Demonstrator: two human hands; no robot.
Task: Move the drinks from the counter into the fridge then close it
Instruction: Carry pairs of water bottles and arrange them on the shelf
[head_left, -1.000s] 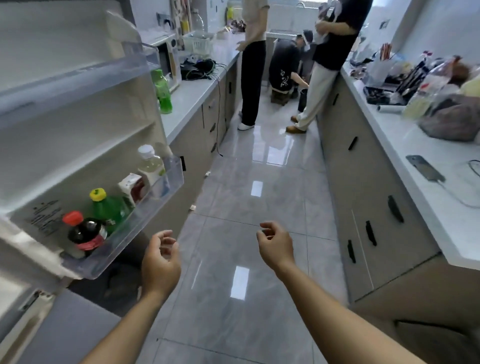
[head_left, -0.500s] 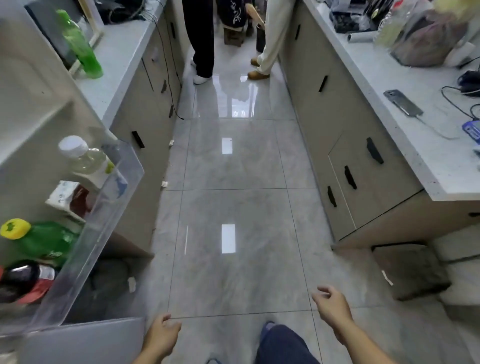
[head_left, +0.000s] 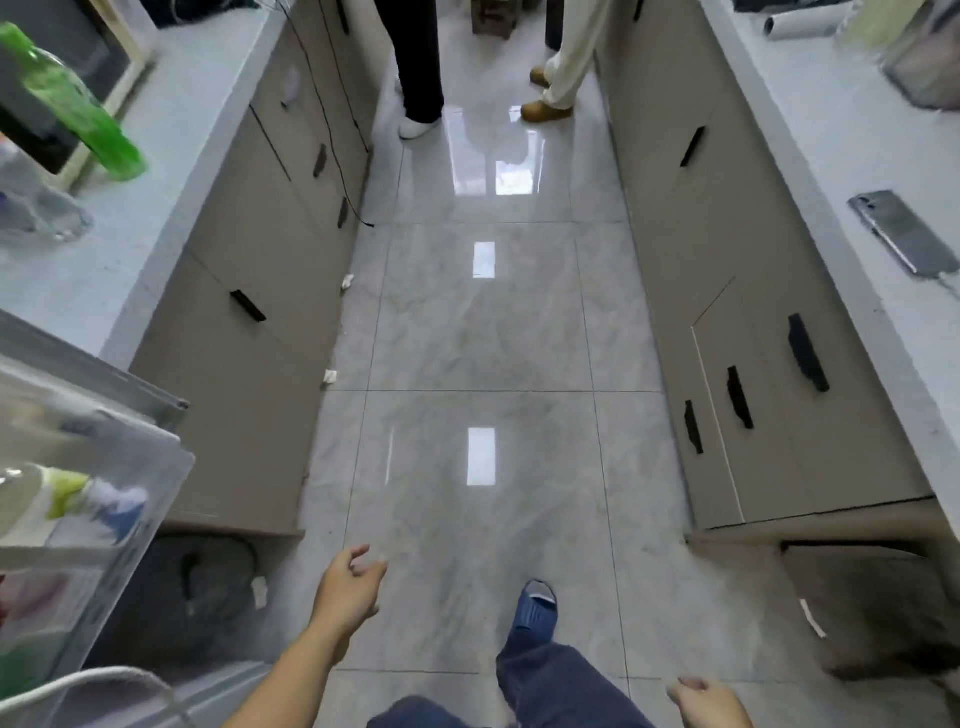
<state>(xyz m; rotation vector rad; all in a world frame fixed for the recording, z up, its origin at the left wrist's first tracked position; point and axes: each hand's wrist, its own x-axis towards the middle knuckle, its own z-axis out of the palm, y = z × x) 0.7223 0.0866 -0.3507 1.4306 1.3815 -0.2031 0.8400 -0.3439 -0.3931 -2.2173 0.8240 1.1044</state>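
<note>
Head view, items listed from nearest to farthest.

Right hand (head_left: 709, 702): at the bottom edge, low right, fingers loosely curled, holding nothing.

Left hand (head_left: 347, 592): forearm reaching in from the bottom, fingers relaxed and slightly spread over the floor (head_left: 483, 338), holding nothing.

Leg in blue jeans with a blue slipper (head_left: 535, 610): set forward on the grey glossy tiles, between the two hands.

Fridge door shelf (head_left: 130, 519): clear plastic bin at the lower left, door standing open. Drinks show blurred through its wall; a clear bottle with a yellow-green and blue label (head_left: 78, 501) lies uppermost, with reddish and green shapes below it that are too smeared to identify.

Left table (head_left: 171, 130): pale top over beige cabinets with black handles. A green bottle (head_left: 78, 109) stands on it, tilted by the lens, just in front of a dark framed appliance. A clear bottle (head_left: 36, 208) stands near it at the frame's left edge, blurred.

Right table (head_left: 831, 156): pale top over matching cabinets. A phone (head_left: 904, 231) lies flat on it with a cable at its near end.

Far end of the aisle: two persons standing, one in dark trousers with a white shoe (head_left: 415, 127), one in light trousers with brown shoes (head_left: 545, 110).
</note>
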